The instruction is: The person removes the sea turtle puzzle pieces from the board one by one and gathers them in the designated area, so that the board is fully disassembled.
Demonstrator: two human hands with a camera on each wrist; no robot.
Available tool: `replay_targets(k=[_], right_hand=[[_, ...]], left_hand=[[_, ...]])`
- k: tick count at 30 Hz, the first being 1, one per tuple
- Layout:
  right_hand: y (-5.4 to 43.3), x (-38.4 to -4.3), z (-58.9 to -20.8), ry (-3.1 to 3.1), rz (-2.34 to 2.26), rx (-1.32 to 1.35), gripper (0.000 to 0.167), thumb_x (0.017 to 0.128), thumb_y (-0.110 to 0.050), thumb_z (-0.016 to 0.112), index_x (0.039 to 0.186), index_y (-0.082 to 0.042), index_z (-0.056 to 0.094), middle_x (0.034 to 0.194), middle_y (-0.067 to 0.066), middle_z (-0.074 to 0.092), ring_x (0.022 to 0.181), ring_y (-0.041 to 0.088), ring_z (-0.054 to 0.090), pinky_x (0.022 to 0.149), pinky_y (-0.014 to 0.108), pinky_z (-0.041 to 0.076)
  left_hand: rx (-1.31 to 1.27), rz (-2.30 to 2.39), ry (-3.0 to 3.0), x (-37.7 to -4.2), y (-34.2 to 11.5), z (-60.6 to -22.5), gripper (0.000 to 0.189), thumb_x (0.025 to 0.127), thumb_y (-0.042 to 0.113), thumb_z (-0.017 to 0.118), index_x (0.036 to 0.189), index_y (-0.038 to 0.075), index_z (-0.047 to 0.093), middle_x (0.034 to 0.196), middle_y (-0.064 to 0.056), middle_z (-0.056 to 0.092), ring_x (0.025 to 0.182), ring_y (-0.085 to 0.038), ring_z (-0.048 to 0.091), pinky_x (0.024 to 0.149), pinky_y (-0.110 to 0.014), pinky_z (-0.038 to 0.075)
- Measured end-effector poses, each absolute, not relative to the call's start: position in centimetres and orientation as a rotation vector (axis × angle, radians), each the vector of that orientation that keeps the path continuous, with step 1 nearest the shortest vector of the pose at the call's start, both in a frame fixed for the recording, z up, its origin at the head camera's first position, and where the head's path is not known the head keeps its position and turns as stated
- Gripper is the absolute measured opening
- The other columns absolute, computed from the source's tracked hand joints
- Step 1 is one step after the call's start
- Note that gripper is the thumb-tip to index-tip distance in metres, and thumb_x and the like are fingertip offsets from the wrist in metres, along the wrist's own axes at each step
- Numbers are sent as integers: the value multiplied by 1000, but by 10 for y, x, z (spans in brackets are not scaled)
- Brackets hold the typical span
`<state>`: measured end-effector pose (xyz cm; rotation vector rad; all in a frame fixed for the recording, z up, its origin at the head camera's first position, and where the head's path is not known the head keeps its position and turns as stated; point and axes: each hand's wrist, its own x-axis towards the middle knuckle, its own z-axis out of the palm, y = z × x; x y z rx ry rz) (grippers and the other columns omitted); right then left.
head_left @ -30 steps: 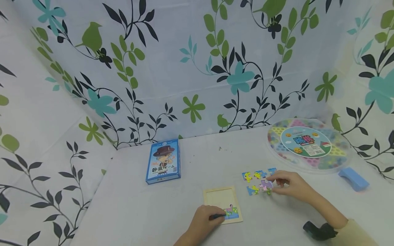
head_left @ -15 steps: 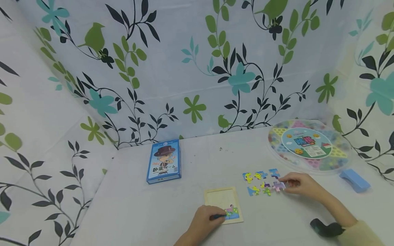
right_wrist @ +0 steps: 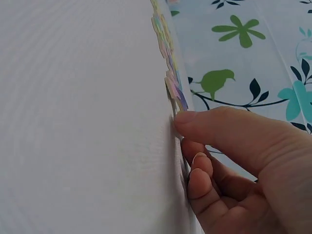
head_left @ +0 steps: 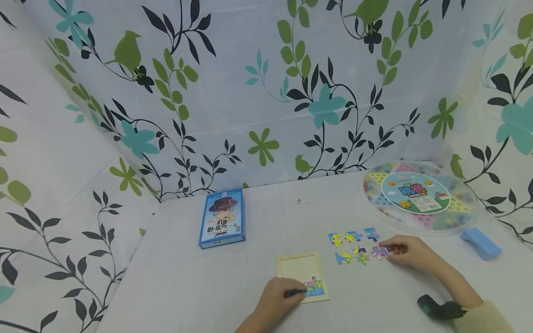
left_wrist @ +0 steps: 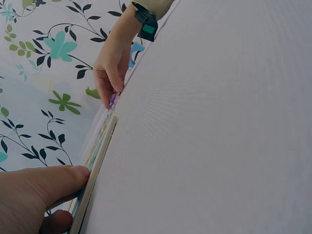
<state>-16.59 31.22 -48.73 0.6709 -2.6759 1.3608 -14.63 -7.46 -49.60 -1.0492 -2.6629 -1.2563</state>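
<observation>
My left hand [head_left: 280, 296] grips the lower left corner of a light wooden puzzle frame [head_left: 297, 257]; its thumb lies at the frame's edge in the left wrist view. A dark narrow shape shows between its fingers and a few joined puzzle pieces [head_left: 314, 286] in the frame's lower right part. To the right, my right hand [head_left: 410, 252] pinches the edge of a purple puzzle piece [head_left: 379, 252] with thumb and forefinger, low over the table. Several loose blue, yellow and green pieces [head_left: 343, 257] lie left of that hand.
Behind the right hand lies a round, clear-covered board game [head_left: 416, 196]. A blue curved block [head_left: 480, 243] sits right of it. The blue card game box [head_left: 222, 218] lies back left. A patterned cloth [head_left: 266, 92] hangs behind the white table.
My right hand has drawn the purple puzzle piece rightward, away from the loose pieces, uncovering a green one. Over the last half second it barely moves. The left hand stays put.
</observation>
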Motion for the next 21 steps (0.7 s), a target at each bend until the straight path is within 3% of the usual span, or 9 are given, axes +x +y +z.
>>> replay_targets(k=[21], right_hand=[[310,-165,-482,-2730,1318,645,29,75,-7,71,99,7,64,73,-7,52,59,6,43,50,23,39]], left_hand=[[-1050,-1261,-2634,-145,-75,-494,9,76,15,70,85,14,71,87,9,66,54,5,41,52,-14,37]])
